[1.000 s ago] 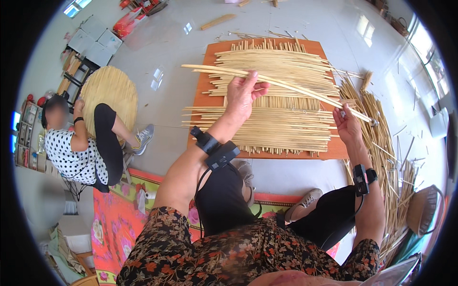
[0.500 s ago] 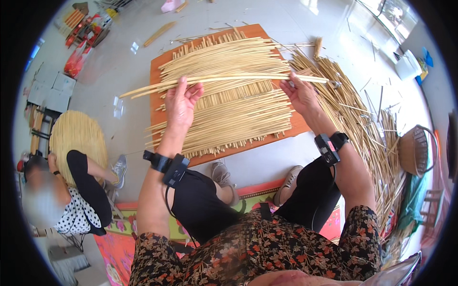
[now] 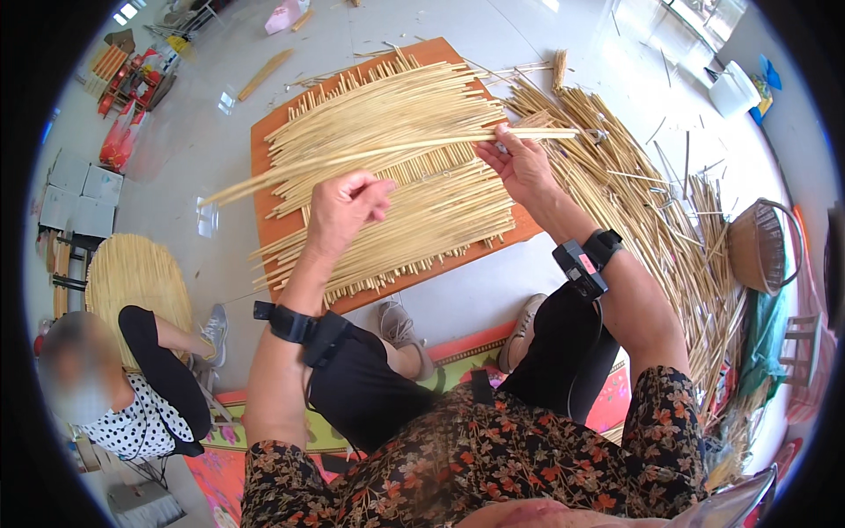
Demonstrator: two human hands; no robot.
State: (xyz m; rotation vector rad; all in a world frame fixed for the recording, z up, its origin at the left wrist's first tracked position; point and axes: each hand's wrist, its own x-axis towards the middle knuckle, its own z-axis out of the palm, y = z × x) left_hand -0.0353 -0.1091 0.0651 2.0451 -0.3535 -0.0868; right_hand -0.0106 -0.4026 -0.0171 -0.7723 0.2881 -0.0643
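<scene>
My right hand (image 3: 519,167) pinches two or so long pale-yellow reed stalks (image 3: 414,143) near their right end. They stretch leftward over a mat of similar stalks (image 3: 378,114), their far left end smeared by motion. Below them my left hand (image 3: 343,213) hangs apart, fingers curled in; whether anything small is in them is hidden. The mat lies on an orange-brown board (image 3: 264,145), its upper and lower bands laid crosswise over stalks running the other way, which show in the gap between.
Loose stalks (image 3: 651,211) heap on the floor to the right, beside a wicker basket (image 3: 757,246) and a white bucket (image 3: 732,91). At left a person (image 3: 141,405) sits by a round stalk mat (image 3: 136,282). Red bags (image 3: 119,136) stand farther back.
My left hand has come off the stalks, dropped lower and curled its fingers. The right hand still holds them. The stalks' left end has dipped, and the whole view has shifted a little.
</scene>
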